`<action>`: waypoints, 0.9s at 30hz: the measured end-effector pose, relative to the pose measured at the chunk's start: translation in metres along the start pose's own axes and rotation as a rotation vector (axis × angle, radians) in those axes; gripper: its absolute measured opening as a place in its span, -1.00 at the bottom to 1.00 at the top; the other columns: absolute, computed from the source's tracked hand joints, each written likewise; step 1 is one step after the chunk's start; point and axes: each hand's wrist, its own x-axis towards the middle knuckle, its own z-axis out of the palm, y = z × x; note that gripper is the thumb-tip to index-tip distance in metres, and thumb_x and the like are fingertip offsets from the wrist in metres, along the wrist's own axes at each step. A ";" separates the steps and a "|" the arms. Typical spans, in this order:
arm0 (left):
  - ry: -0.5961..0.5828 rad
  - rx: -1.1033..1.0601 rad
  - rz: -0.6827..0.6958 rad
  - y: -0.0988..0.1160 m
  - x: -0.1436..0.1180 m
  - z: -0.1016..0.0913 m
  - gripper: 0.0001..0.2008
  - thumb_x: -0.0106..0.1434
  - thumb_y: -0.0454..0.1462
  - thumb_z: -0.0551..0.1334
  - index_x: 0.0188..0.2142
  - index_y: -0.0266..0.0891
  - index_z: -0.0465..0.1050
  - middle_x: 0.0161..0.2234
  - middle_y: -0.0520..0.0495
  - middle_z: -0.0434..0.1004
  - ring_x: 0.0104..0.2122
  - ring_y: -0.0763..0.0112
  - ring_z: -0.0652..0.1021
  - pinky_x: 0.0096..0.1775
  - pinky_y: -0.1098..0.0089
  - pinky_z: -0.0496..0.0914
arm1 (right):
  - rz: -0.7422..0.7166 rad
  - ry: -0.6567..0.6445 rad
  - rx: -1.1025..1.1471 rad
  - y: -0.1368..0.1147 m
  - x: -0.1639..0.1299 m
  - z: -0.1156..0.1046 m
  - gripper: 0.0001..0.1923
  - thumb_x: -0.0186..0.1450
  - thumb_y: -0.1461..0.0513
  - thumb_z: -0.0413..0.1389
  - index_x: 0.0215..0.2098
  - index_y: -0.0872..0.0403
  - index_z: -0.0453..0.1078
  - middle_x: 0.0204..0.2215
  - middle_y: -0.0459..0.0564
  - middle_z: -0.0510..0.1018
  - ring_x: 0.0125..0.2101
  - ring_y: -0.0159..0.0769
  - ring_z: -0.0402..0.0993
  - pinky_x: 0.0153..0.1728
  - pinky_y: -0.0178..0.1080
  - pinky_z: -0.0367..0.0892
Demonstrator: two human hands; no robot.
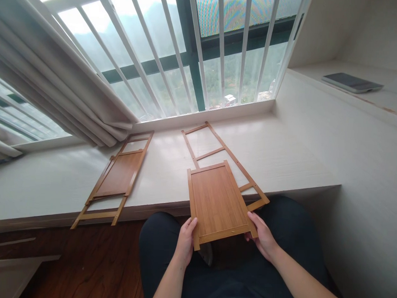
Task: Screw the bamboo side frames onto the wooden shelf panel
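Between my two hands is a rectangular wooden panel [218,197] with raised side rails, tilted over the ledge's front edge. My left hand [186,237] is closed on its near left corner, thumb on top. My right hand [262,234] grips the near right corner, with some fingers hidden underneath. Beneath and beyond the panel, an open wooden ladder-like frame [229,152] lies on the ledge and juts past its edge at my knee. Farther left lies a second wooden piece [121,172], a frame with a panel set in it, also overhanging the edge.
The white window ledge [283,147] runs below a barred window [221,58]. A grey curtain [67,75] hangs at left. A flat dark device [350,81] rests on the shelf at right. My knees are close to the ledge, above a dark wooden floor [93,267].
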 end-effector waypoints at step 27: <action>-0.140 0.119 0.054 0.008 -0.025 -0.005 -0.49 0.18 -0.04 0.45 0.03 -0.29 0.57 -0.02 -0.27 0.67 -0.01 0.01 0.64 -0.02 0.20 0.55 | -0.296 0.000 0.335 -0.033 -0.006 0.000 -0.64 0.14 0.10 0.43 -0.43 0.01 0.32 -0.48 -0.18 0.46 -0.44 -0.37 0.43 -0.39 -0.30 0.40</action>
